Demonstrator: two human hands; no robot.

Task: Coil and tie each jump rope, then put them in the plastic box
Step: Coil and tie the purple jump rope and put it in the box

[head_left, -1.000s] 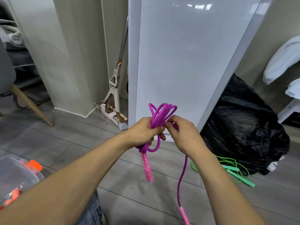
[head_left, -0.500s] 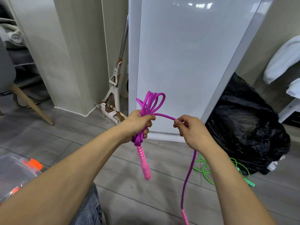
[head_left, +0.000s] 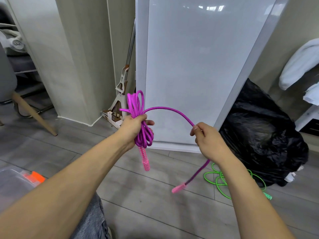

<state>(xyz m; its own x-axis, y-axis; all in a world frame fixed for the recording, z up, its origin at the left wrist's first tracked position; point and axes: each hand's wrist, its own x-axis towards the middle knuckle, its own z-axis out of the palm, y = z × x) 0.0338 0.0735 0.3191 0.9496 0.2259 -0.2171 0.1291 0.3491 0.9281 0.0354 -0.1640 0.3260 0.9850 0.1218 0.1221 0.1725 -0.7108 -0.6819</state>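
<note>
Coiled purple rope (head_left: 141, 118) is gripped by left hand (head_left: 133, 128); its free strand is pinched in right hand (head_left: 208, 140). 1 green rope (head_left: 222, 180) is left on floor (head_left: 155, 195).

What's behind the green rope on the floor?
A big black bag sits just behind the green rope. The person's right arm covers part of the rope, so whether it touches the bag is hidden.
</note>
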